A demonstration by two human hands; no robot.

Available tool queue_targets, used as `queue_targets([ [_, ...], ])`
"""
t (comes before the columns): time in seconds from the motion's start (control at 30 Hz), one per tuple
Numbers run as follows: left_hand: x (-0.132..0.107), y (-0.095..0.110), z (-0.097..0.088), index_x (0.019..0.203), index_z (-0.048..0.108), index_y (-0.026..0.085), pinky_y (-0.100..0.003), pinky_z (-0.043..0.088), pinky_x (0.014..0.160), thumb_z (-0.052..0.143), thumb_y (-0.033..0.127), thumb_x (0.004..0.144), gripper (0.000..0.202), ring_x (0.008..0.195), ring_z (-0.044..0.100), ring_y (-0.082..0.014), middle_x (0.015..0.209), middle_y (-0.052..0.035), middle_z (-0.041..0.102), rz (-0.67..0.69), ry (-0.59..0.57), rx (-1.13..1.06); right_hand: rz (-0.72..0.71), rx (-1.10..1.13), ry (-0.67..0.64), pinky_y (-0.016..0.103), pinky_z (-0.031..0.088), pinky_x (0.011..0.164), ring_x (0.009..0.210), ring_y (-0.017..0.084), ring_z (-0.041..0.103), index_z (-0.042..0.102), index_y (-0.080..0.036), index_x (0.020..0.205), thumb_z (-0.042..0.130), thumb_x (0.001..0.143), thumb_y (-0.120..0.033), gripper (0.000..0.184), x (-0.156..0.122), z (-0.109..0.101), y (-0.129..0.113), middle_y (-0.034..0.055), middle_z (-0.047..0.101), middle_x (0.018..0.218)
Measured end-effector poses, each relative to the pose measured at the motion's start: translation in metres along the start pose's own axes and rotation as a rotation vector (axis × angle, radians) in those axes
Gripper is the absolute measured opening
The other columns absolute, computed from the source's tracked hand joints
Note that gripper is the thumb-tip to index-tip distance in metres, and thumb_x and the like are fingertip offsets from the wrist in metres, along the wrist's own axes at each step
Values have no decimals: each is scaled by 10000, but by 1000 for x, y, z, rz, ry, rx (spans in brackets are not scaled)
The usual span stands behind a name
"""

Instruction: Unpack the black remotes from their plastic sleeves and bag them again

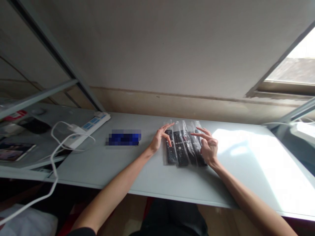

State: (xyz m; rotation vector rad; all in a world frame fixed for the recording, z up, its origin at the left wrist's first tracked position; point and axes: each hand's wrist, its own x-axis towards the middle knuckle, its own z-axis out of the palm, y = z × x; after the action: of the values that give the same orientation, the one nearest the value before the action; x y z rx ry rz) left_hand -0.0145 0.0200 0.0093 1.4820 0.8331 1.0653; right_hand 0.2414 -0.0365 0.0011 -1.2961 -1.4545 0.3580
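Observation:
Several black remote controls (182,154), each in a clear plastic sleeve, lie side by side in a row on the grey table (152,177). At the left end of the row, my left hand (159,139) rests with its fingers apart, over the edge of the leftmost sleeve. My right hand (208,146) is at the right end, its forefinger stretched across the upper part of the remotes and its other fingers partly bent. Neither hand grips a remote. Part of the rightmost remote is hidden behind the right hand.
Left of the remotes lies a blurred-out blue object (125,137). Farther left are a white power strip (90,129) with a white cable (54,170), and a phone or tablet (16,150). A wall runs along the back. Metal frame posts stand at both sides.

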Motion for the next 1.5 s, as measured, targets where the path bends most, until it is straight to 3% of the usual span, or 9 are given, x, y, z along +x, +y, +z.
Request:
queue_targets([
  [0.17,2,-6,-11,685,765,252,-445,418,1287,258,418,1049,645,1562,429,-271,1190,-79,808,146,150,245,-144,45,-35,615,458,1186,1407,322,606,773,-312,577,479,907,-199,456,-1,-1,-6,0,817,1234],
  [0.27,0,-8,-12,1043,851,219,-348,679,788,382,353,972,493,1230,703,-280,1437,-84,691,-10,335,232,-201,13,-109,618,436,1217,1439,311,575,693,-321,466,441,984,-228,584,-2,2,-6,-21,812,1250],
  [0.37,-6,-8,-5,1362,754,238,-237,501,413,454,306,911,545,838,746,-185,1609,-100,526,-116,427,225,-185,-11,-150,615,441,1233,1465,296,549,778,-328,587,432,1031,-268,567,-5,6,-4,-20,787,1316],
  [0.53,-8,-6,8,1170,779,212,-320,615,770,469,304,989,370,659,632,-112,1149,-68,735,-5,350,256,-250,-29,-159,646,438,1222,1469,304,540,815,-332,658,403,1084,-267,596,-4,9,-4,-17,752,1391],
  [0.7,2,-14,2,531,473,199,-406,503,1087,571,393,1000,517,1055,635,-217,1071,-87,674,158,344,298,-253,-51,-202,690,440,1192,1472,329,527,842,-332,734,397,1114,-318,586,-2,10,-2,-1,727,1434],
  [0.9,-1,-7,-1,459,544,206,-467,470,1187,525,143,816,363,1342,564,-271,1371,-29,677,167,280,306,-235,-79,-261,681,443,1192,1511,337,485,857,-322,777,412,1117,-345,561,-4,11,-4,16,698,1480],
  [1.1,-7,-4,-2,1069,817,251,-430,593,985,486,105,702,515,1246,603,-289,1278,-28,765,30,451,270,-237,-97,-266,670,426,1214,1513,327,489,861,-322,782,414,1120,-360,562,-4,11,-4,15,699,1479],
  [1.3,-1,-11,2,485,511,222,-374,541,1009,569,274,908,430,1130,633,-240,1185,-74,743,128,334,323,-237,-91,-268,693,416,1212,1502,335,498,885,-347,922,396,1132,-399,535,-4,10,-7,9,689,1494],
  [1.5,0,-10,5,441,451,212,-450,503,1105,554,328,941,523,1223,621,-263,1250,-119,667,155,276,307,-249,-101,-280,698,417,1198,1491,330,508,878,-371,1025,408,1130,-430,485,-3,10,-9,-10,670,1518],
])
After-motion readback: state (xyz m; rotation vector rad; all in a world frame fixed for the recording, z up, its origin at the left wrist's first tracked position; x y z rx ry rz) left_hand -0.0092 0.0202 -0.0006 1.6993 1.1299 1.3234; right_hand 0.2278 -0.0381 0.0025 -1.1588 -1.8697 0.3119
